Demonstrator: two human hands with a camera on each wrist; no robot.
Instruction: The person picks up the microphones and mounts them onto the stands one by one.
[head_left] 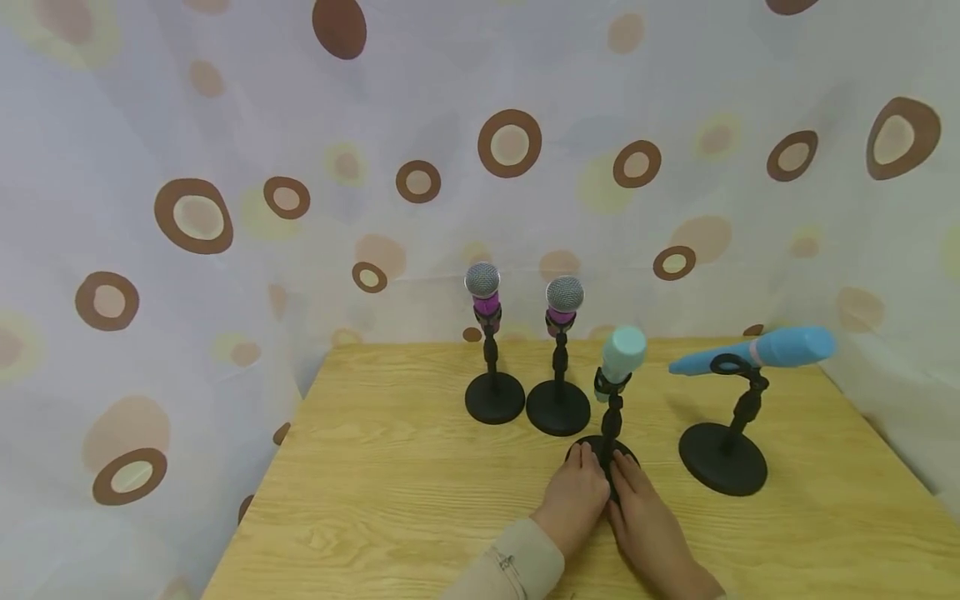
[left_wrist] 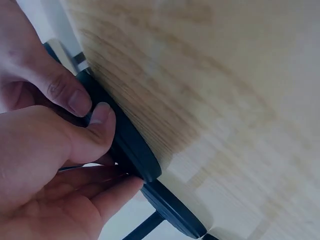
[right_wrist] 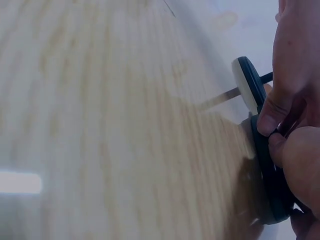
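Note:
A mint-green microphone (head_left: 624, 352) sits upright, leaning slightly, in the clip of a black desk stand (head_left: 612, 421). My left hand (head_left: 572, 500) grips the left side of the stand's round base (left_wrist: 135, 145). On the other side, my right hand (head_left: 648, 521) holds the same base, its thumb (right_wrist: 269, 124) on the rim facing me. Both thumbs lie close together there in the wrist views, with the other fingers around the sides. The hands hide much of the base in the head view.
Two purple microphones with silver mesh heads, one at the left (head_left: 482, 283) and one nearer (head_left: 565, 296), stand in black stands behind. To the right, a blue microphone (head_left: 795, 346) lies nearly level in its stand (head_left: 723, 462). A patterned curtain (head_left: 450, 100) surrounds the wooden table (head_left: 375, 483).

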